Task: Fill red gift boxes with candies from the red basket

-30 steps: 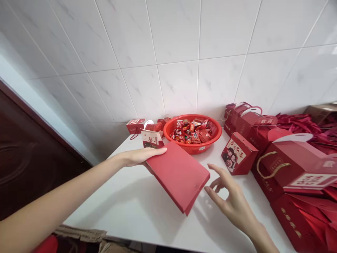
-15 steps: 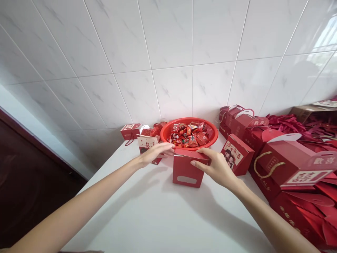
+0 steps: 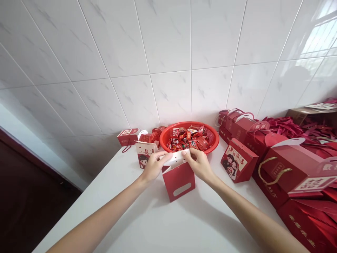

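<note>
A small red box with a pale oval patch on its near side stands on the white table, slightly turned, its top partly open. My left hand pinches the left part of the raised white flap at its top. The right part of that flap is between the thumb and fingers of my right hand. Just behind the box, a red plastic basket holds many red-wrapped sweets. Another small box with a printed figure stands left of my left hand, its top flap raised.
A closed printed box stands to the right. Several handled red gift boxes are stacked along the right side, near red shredded filler. At the back left are a small corded box and round red containers. A tiled wall rises behind.
The box has turned and moved slightly nearer, and its flap now stands up with the white side showing. My left hand has gone from spread fingers to pinching the flap; my right hand grips it too.
</note>
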{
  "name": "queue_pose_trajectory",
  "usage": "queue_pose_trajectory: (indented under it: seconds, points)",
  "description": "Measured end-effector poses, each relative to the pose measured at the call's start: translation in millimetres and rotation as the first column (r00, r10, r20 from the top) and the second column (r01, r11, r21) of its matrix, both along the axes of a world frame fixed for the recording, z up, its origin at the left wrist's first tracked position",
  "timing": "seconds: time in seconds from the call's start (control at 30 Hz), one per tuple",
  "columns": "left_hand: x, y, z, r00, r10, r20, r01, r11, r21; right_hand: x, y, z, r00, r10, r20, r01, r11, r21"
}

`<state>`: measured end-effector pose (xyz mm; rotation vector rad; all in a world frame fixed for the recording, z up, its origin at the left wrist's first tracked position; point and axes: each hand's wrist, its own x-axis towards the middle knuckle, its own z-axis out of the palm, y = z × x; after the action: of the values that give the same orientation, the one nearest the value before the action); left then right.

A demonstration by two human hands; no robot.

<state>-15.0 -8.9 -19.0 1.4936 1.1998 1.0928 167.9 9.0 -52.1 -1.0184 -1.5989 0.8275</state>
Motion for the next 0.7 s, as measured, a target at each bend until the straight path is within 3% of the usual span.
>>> queue_pose_trajectory:
  seconds: [0.1, 0.17, 0.37, 0.5, 0.7]
  points:
    - [-3, 1, -5.3, 0.994, -0.024, 0.109, 0.041, 0.987, -0.155, -1, 7, 3.6, 0.998, 0.060, 0.035, -0.059, 0.997, -0.041]
    - [-4, 2, -6.5, 0.987, -0.028, 0.159, 0.058, 0.980, -0.188, 4, 15, 11.0, 0.996, 0.074, 0.059, -0.071, 0.996, -0.051]
    - [1, 5, -0.9, 0.984, -0.050, 0.171, 0.086, 0.974, -0.208, 36, 61, 32.8, 0.993, -0.109, 0.053, 0.108, 0.994, 0.017]
    - [7, 10, 6.3, 0.984, -0.129, 0.123, 0.148, 0.976, -0.157, 51, 97, 30.5, 0.950, -0.198, 0.243, 0.208, 0.978, -0.017]
    - [5, 22, 25.6, 0.947, -0.320, 0.028, 0.321, 0.940, -0.116, 60, 127, 17.0, 0.889, -0.119, 0.443, 0.168, 0.983, -0.074]
